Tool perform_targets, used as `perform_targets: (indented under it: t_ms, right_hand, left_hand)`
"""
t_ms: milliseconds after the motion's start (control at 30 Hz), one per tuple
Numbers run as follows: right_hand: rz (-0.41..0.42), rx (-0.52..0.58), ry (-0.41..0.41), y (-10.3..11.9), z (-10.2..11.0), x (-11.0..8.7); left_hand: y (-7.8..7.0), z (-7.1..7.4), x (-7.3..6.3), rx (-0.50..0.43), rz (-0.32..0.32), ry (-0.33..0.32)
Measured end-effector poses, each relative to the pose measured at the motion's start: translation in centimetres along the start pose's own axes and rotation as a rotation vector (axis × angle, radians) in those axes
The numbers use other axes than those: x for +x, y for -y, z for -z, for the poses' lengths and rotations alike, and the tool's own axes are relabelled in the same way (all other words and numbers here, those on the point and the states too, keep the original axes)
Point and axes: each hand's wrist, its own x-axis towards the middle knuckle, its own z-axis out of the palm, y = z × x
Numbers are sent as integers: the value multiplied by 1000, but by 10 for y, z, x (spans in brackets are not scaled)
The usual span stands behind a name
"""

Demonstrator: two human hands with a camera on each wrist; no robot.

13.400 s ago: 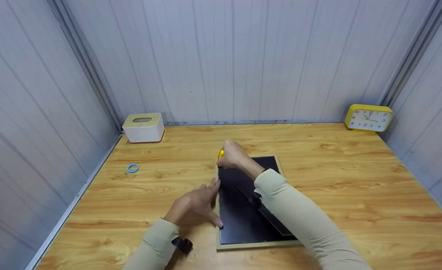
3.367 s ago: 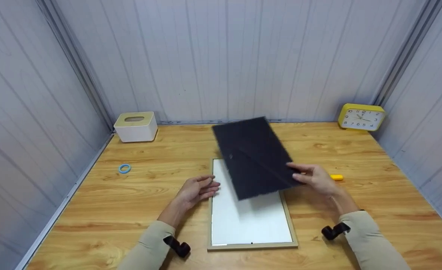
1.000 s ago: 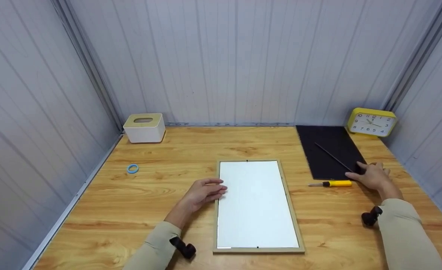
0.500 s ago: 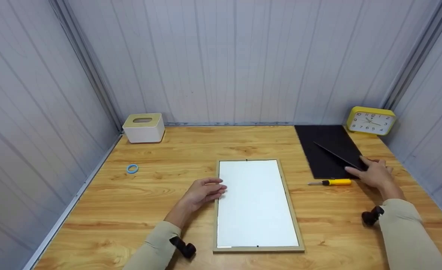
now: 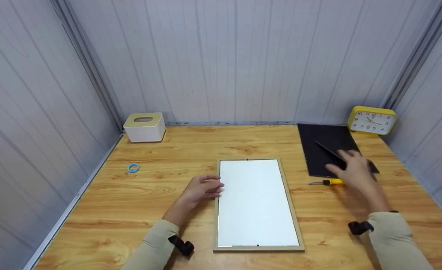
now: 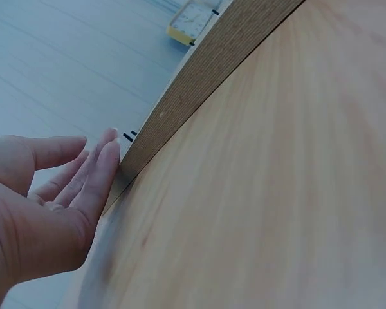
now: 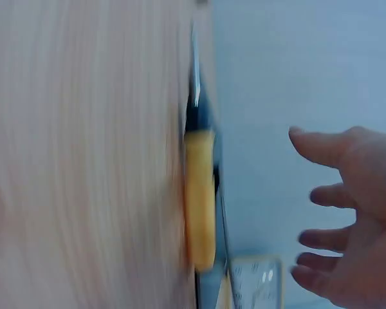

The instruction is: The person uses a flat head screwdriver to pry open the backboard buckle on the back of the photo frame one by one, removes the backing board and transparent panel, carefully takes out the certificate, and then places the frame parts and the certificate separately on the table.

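Observation:
A wooden picture frame (image 5: pixel 260 249) lies on the table with a white panel (image 5: pixel 256 206) inside it. My left hand (image 5: pixel 198 190) rests at its left edge with loosely bent fingers; in the left wrist view the fingertips are against or very near the frame's side (image 6: pixel 193 96). A black backing board (image 5: pixel 314 153), its stand leg slightly raised, lies at the back right. Over the board's near edge is my right hand (image 5: pixel 356 172), blurred, fingers spread and holding nothing. Below it lies a yellow-handled screwdriver (image 5: pixel 331 182), partly hidden by the hand; its handle (image 7: pixel 199 199) fills the right wrist view's middle.
A white tissue box (image 5: pixel 145 129) stands at the back left, and a yellow clock (image 5: pixel 372 120) at the back right. A blue ring (image 5: pixel 133 168) lies left of the frame. Panelled walls (image 5: pixel 236 63) close off the back and both sides.
Earlier my right hand worked the screwdriver along the frame's edge. The backing board was then lifted off and laid at the back right. Just now my right hand has released it and moved left.

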Motion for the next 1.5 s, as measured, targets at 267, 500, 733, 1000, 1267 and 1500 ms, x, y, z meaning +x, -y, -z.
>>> perform_targets:
  t_ms: [267, 500, 733, 1000, 1267, 1500]
  right_hand:
    - [350, 118, 491, 69, -44, -26]
    - [284, 135, 646, 93, -62, -29]
    - [276, 124, 696, 99, -69, -33]
    - [282, 36, 688, 105, -70, -36]
    - [263, 20, 690, 106, -71, -37]
    - [254, 31, 667, 104, -72, -38]
  left_hand:
    - [-7, -1, -8, 548, -132, -55]
    - [-9, -3, -13, 689, -115, 49]
    - [-8, -5, -15, 758, -142, 150]
    - [-6, -15, -17, 898, -106, 255]
    - [-4, -20, -21, 1008, -93, 278]
    - [-7, -20, -24, 1023, -104, 291]
